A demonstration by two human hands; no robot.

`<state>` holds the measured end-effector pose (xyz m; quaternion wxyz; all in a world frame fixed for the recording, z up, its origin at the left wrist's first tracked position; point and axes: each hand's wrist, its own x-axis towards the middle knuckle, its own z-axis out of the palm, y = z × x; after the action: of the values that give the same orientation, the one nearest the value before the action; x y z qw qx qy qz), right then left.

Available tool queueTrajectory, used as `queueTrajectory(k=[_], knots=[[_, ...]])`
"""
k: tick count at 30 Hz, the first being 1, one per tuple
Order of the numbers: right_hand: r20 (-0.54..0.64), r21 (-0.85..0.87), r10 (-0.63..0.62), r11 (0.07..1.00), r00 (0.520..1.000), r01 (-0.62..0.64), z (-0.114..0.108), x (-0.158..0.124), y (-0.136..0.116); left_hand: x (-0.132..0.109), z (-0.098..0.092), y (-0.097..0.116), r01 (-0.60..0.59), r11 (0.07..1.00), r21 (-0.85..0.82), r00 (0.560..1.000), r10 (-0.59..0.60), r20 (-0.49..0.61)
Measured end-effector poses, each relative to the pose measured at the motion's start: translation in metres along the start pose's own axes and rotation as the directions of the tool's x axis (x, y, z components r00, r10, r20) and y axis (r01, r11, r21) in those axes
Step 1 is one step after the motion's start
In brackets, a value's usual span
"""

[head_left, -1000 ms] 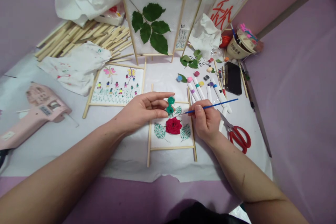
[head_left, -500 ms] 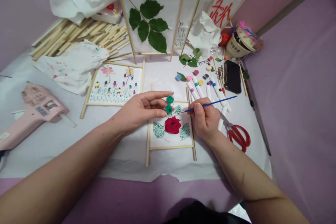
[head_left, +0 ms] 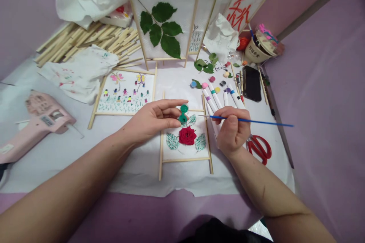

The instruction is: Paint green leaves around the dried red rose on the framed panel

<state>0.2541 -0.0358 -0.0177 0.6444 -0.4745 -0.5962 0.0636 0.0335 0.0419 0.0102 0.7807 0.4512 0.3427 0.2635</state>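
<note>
Green paint pots (head_left: 184,114) | pinched in a narrow grip by left hand (head_left: 154,115), above the top edge of wood-framed paper panel (head_left: 185,159) bearing a red rose (head_left: 187,135) | right hand (head_left: 233,129) narrow grip on blue paintbrush (head_left: 251,120), tip beside pots | red scissors (head_left: 259,148) near right hand

The rose panel (head_left: 186,159) lay in the middle, with the butterfly panel (head_left: 125,93) at ten o'clock and the sticks (head_left: 85,41) behind it. The glue gun (head_left: 37,129) lay at nine, the leaf panel (head_left: 161,26) stood at eleven, the phone (head_left: 252,83) lay at two, and the scissors (head_left: 259,149) at three.
</note>
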Motion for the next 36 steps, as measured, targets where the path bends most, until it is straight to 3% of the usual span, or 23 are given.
queueTrajectory(k=[3, 7, 18, 21, 24, 26, 30, 36], knots=[[-0.006, 0.119, -0.148, 0.982, 0.989, 0.148, 0.003, 0.003, -0.001, 0.000, 0.001, 0.001, 0.025, 1.000, -0.010, 1.000, -0.025, 0.003], [0.109, 0.122, -0.237, 0.967, 0.965, 0.224, 0.001, 0.003, 0.000, 0.001, 0.002, 0.001, 0.045, 0.999, -0.006, 0.999, -0.045, 0.006], [0.246, 0.017, -0.200, 0.979, 0.949, 0.202, -0.002, 0.000, 0.001, 0.000, 0.001, 0.001, 0.036, 0.998, 0.058, 0.999, -0.036, 0.015], [0.180, 0.011, -0.195, 0.980, 0.964, 0.196, 0.001, 0.001, -0.002, 0.000, 0.001, 0.002, 0.042, 0.996, 0.078, 0.999, -0.043, 0.014], [0.028, 0.053, -0.124, 0.991, 0.992, 0.122, 0.004, 0.001, -0.005, -0.001, 0.000, 0.003, 0.039, 0.993, 0.111, 0.999, -0.038, -0.009], [0.001, 0.065, -0.025, 0.998, 1.000, 0.024, 0.002, 0.000, -0.006, -0.001, 0.000, 0.004, 0.026, 0.992, 0.123, 0.999, -0.023, -0.026], [0.137, -0.112, 0.168, 0.982, 0.976, -0.154, -0.006, -0.002, -0.006, -0.001, 0.000, 0.003, 0.010, 0.994, 0.108, 0.999, -0.006, -0.037], [0.252, -0.230, 0.177, 0.966, 0.951, -0.119, -0.008, 0.001, -0.008, 0.000, -0.001, 0.001, -0.007, 0.996, 0.093, 0.999, 0.010, -0.042]])
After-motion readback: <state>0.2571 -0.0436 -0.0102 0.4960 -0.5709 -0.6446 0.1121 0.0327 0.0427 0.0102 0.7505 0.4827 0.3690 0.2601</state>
